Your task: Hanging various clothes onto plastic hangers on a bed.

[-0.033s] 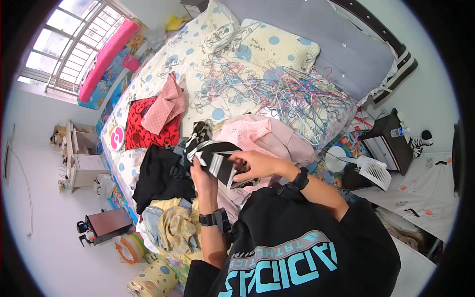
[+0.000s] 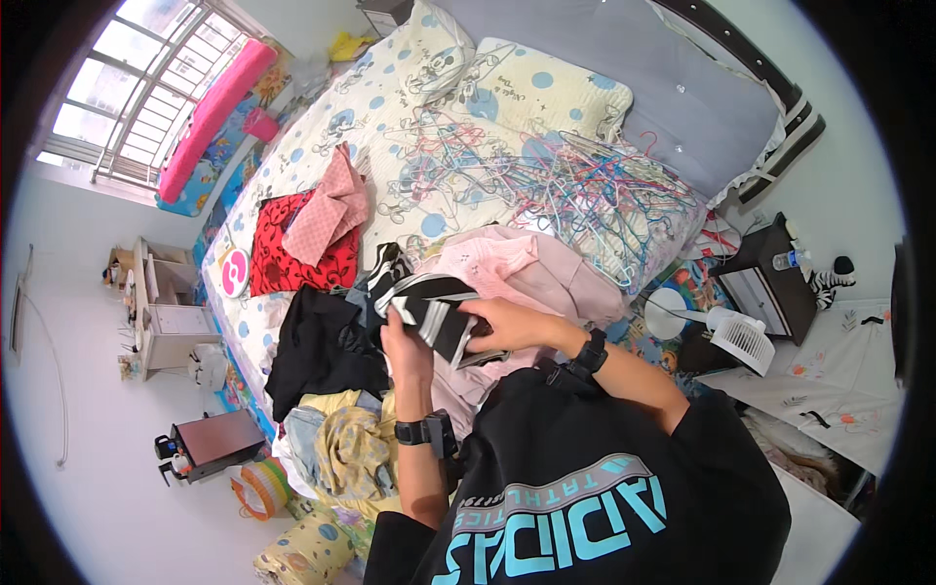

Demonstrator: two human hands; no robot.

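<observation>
A black-and-white striped garment (image 2: pixel 444 317) is held up between my two hands, over the near part of the bed. My left hand (image 2: pixel 408 349) grips its left edge, thumb on top. The fingers of my right hand (image 2: pixel 507 326) are closed on its right side, partly tucked behind the cloth. Just beyond lies a pink knitted top (image 2: pixel 487 263) on a paler pink garment (image 2: pixel 575 278). Black clothing (image 2: pixel 322 346) is heaped left of my left hand. Nearer to me sits a pile with a yellow-and-grey patterned cloth (image 2: pixel 353 444).
Many tangled hangers (image 2: pixel 585 195) cover the bed's far right. A red-and-black patterned cloth (image 2: pixel 302 268) lies at the left under a pink checked cloth (image 2: pixel 331 210), beside a round pink-and-white fan (image 2: pixel 234 273). A white standing fan (image 2: pixel 741 336) is on the right, a striped basket (image 2: pixel 258 487) on the left floor.
The striped garment's lower edge has shifted slightly to the right in my hands, and its folds lie a little differently. Both hands keep their hold.
</observation>
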